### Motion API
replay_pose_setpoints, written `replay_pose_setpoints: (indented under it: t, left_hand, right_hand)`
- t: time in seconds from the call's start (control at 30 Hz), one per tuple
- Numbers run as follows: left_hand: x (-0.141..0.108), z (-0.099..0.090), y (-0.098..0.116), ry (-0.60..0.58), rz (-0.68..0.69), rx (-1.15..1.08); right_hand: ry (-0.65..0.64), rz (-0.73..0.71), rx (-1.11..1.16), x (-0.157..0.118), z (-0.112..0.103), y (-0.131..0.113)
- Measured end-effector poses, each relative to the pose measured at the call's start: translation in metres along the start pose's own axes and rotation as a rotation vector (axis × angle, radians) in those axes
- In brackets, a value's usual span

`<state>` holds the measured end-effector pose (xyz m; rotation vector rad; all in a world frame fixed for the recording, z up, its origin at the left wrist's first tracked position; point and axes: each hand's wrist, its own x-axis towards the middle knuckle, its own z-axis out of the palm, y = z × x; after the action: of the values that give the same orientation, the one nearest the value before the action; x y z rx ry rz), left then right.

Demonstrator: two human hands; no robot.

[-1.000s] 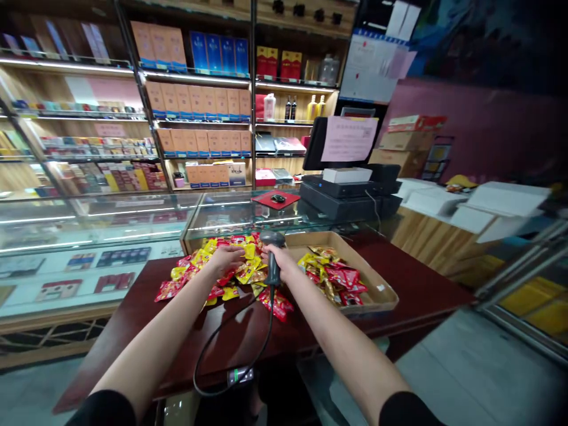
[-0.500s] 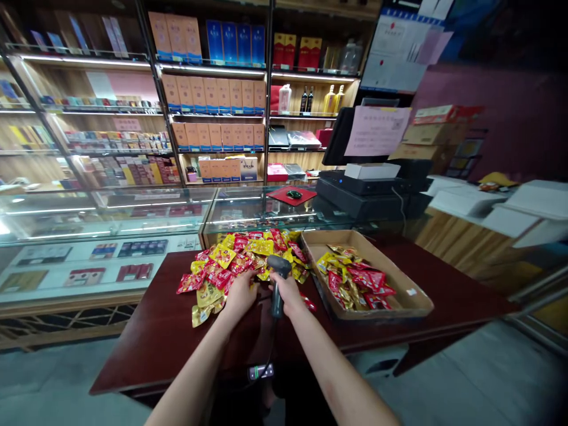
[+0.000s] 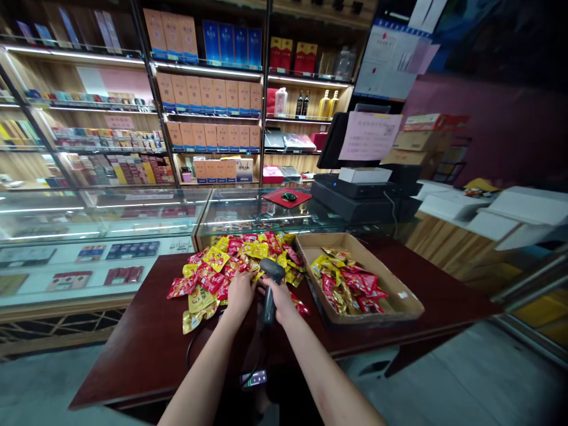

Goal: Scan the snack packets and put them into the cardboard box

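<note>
My right hand (image 3: 279, 300) is wrapped around the handle of a dark grey barcode scanner (image 3: 268, 305), its head tilted up over the near edge of a heap of snack packets (image 3: 231, 266). The packets are shiny red, yellow and gold. My left hand (image 3: 240, 296) is at the front of this heap, just left of the scanner, with its fingers bent inward. What lies between those fingers is hidden behind the hand. A gold packet (image 3: 202, 299) lies left of my left hand. A shallow cardboard box (image 3: 390, 290) with more packets in it stands to the right.
The dark red table (image 3: 128, 331) meets a glass display counter (image 3: 177, 207). On the counter are a red mat with a mouse (image 3: 289, 196) and a monitor (image 3: 332, 142). A lit phone (image 3: 254, 378) is at the table's front edge. A black cable (image 3: 190, 349) curves left of my forearm.
The view has shifted slightly, so most things appear a little further left. A black cable now shows beside my left forearm. My right hand still holds the scanner; both hands stay by the heap.
</note>
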<state>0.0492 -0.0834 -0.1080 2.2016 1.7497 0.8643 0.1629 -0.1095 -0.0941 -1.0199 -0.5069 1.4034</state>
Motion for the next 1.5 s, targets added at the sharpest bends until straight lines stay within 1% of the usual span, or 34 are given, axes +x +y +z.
replay_pose_setpoints:
  t: [0.07,0.1,0.17,0.23,0.3,0.37,0.43,0.5,0.57,0.63,0.77,0.83,0.9,0.97,1.03,1.1,1.2,1.27,1.33,1.4,1.5]
  left_hand:
    - [0.003,-0.005,-0.001,0.061,-0.011,-0.066]
    - [0.004,-0.008,-0.002,0.102,-0.042,-0.117]
    - [0.005,-0.015,-0.006,0.160,-0.163,-0.283]
    - [0.003,-0.021,-0.011,0.140,-0.332,-0.558]
    - [-0.003,-0.027,-0.015,0.082,-0.465,-0.888]
    - [-0.013,-0.032,-0.016,0.042,-0.535,-1.166]
    - [-0.024,-0.037,-0.014,0.027,-0.569,-1.324]
    - [-0.033,-0.043,-0.010,0.009,-0.600,-1.366]
    - [-0.037,-0.048,-0.007,-0.016,-0.624,-1.330]
    - [-0.035,-0.053,-0.006,-0.036,-0.637,-1.265]
    - [-0.018,-0.059,-0.007,-0.041,-0.590,-1.133]
    - [-0.009,-0.061,-0.007,-0.038,-0.589,-1.108]
    - [-0.004,-0.061,-0.003,-0.063,-0.639,-1.211]
    - [-0.006,-0.056,0.006,-0.118,-0.682,-1.422]
    - [-0.014,-0.048,0.016,-0.168,-0.682,-1.614]
    - [-0.025,-0.038,0.026,-0.164,-0.700,-1.688]
    - [-0.035,-0.027,0.032,-0.096,-0.760,-1.674]
    - [-0.035,-0.027,0.028,-0.066,-0.788,-1.662]
    - [-0.029,-0.031,0.020,-0.085,-0.793,-1.653]
    - [-0.019,-0.037,0.009,-0.120,-0.776,-1.631]
    - [-0.001,-0.040,-0.007,-0.164,-0.735,-1.571]
  right_hand:
    - [-0.046,0.002,0.039,-0.002,-0.001,-0.005]
    - [-0.065,-0.007,0.054,-0.003,-0.001,-0.007]
    - [-0.068,-0.033,0.072,-0.006,-0.003,-0.012]
    - [-0.024,-0.065,0.061,-0.009,-0.006,-0.017]
    - [0.020,-0.088,0.036,-0.012,-0.009,-0.022]
    - [0.027,-0.094,0.031,-0.016,-0.010,-0.025]
    - [0.017,-0.092,0.048,-0.020,-0.009,-0.029]
    - [0.018,-0.103,0.036,-0.023,-0.007,-0.033]
    - [0.031,-0.107,-0.024,-0.026,-0.005,-0.037]
    - [0.012,-0.071,-0.078,-0.029,-0.003,-0.040]
    - [-0.156,0.030,-0.062,-0.033,-0.001,-0.039]
    - [-0.193,0.032,-0.026,-0.033,-0.002,-0.035]
    - [-0.169,0.015,0.029,-0.031,-0.003,-0.032]
    - [-0.130,0.017,0.066,-0.029,-0.004,-0.030]
    - [-0.098,0.020,0.079,-0.028,-0.005,-0.028]
    - [-0.090,0.003,0.076,-0.029,-0.005,-0.024]
    - [-0.086,-0.037,0.039,-0.035,-0.007,-0.013]
    - [-0.099,-0.063,-0.004,-0.039,-0.010,-0.006]
    - [-0.110,-0.092,-0.056,-0.043,-0.014,-0.002]
    - [-0.117,-0.104,-0.114,-0.047,-0.017,-0.002]
    - [-0.149,-0.111,-0.180,-0.051,-0.017,-0.010]
